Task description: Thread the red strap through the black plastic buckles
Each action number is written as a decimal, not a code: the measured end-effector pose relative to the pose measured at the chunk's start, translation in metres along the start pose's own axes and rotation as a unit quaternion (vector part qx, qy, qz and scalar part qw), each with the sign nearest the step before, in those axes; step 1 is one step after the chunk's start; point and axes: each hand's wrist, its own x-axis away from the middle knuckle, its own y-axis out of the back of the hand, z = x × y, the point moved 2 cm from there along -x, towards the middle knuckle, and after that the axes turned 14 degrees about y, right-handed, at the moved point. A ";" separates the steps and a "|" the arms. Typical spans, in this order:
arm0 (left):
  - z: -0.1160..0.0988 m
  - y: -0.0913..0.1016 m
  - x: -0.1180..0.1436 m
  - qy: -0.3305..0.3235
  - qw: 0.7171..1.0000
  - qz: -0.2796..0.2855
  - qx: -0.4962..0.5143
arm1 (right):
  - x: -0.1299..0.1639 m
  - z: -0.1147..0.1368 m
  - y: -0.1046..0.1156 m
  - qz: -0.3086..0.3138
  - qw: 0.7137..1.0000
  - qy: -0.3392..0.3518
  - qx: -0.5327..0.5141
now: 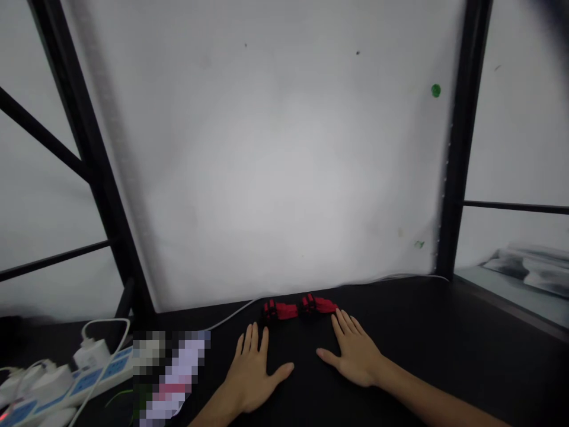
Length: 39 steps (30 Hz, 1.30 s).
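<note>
Both hands lie palm down over the black desk [427,338], holding nothing. The left hand [251,375] has its fingers stretched forward with small gaps between them and its thumb swung well out to the right; the right hand [355,354] is likewise flat and spread, its thumb pointing toward the left one. Beyond them, near the back edge of the desk, two red-and-black bundles lie in a row: the left bundle [284,311] is just ahead of the left hand's fingertips, and the right bundle [317,304] ends at the right hand's fingertips (whether they actually touch it, I cannot tell). A thin pale cable [242,309] runs behind the bundles, along the foot of the white panel [284,148]. At the near left sits a power strip [118,367] with white chargers [92,354] plugged in, and beside it a pixelated pale object [180,370], too obscured to identify.
</note>
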 end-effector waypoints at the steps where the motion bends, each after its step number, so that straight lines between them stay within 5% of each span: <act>1: 0.001 0.001 0.000 -0.004 1.000 0.002 0.000 | 0.001 0.000 0.001 0.001 1.000 0.001 -0.001; 11: 0.003 0.002 -0.001 -0.008 1.000 0.011 0.023 | 0.001 -0.002 0.000 -0.022 0.999 0.000 -0.025; 14: 0.009 0.007 -0.008 -0.028 0.997 -0.047 0.058 | 0.001 -0.002 0.000 -0.023 0.999 0.001 -0.026; 18: 0.011 0.023 -0.030 -0.057 0.982 -0.142 0.110 | 0.001 -0.002 0.001 -0.033 0.999 0.003 -0.029; 26: -0.001 0.048 -0.091 -0.114 0.971 -0.128 0.164 | 0.001 -0.006 -0.003 -0.057 0.997 0.008 -0.046; 30: 0.001 0.056 -0.071 -0.139 0.959 -0.147 0.200 | 0.003 -0.003 0.010 -0.141 0.985 0.029 -0.092; 34: 0.003 0.063 -0.022 -0.206 0.925 -0.150 0.280 | -0.003 0.022 0.041 -0.240 0.934 0.150 -0.217; 39: 0.003 0.052 0.010 -0.238 0.857 -0.115 0.442 | -0.027 0.050 0.045 -0.137 0.869 0.186 -0.438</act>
